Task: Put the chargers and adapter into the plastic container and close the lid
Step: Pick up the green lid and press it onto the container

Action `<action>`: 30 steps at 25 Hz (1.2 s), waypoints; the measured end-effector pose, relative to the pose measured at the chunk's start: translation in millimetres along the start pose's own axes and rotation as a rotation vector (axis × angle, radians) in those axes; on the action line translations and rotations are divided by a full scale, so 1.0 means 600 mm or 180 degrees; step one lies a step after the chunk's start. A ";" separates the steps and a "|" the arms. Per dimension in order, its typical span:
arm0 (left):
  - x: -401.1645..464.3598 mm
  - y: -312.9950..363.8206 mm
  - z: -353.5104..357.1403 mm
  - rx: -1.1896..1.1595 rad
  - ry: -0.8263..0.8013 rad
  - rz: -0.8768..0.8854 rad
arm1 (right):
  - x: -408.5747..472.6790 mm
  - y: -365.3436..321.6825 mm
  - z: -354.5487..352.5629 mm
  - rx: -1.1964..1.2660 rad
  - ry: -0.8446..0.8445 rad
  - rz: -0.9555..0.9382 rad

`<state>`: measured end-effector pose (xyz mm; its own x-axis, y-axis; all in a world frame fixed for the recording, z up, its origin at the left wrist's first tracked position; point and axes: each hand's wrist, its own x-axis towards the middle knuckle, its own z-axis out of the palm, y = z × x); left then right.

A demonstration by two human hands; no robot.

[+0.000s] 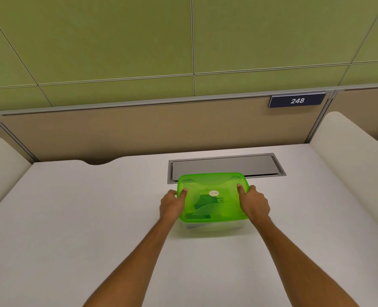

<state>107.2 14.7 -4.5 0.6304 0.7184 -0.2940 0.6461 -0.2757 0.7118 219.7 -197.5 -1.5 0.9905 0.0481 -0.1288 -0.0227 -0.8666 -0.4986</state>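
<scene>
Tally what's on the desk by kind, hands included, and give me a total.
Hands: 2, left hand and right hand
Green lid: 1
Clear container: 1
Grey desk hatch: 1
Dark items under the lid: count cannot be told
Total: 5

White desk (73, 218) under beige partition (139, 134) (plate (297, 100) reads 248), green wall panels (117, 41) above.
</scene>
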 end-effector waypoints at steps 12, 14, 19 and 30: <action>0.130 0.097 0.018 0.0648 0.0086 -0.0117 | 0.012 0.004 0.011 -0.0326 0.0216 -0.0043; 0.139 0.094 0.022 0.0541 0.0117 -0.0162 | 0.015 0.006 0.012 -0.0285 0.0205 -0.0045; 0.149 0.090 0.027 0.0348 0.0186 -0.0124 | 0.020 0.010 0.016 -0.0213 0.0169 -0.0071; 0.150 0.080 0.034 0.0444 0.0269 0.0052 | 0.040 0.001 0.004 -0.0339 -0.0285 -0.0127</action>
<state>203.8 53.2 -9.7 0.6067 0.7626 -0.2243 0.6932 -0.3696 0.6187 243.1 -195.6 -6.7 0.9742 0.1234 -0.1890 0.0355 -0.9107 -0.4116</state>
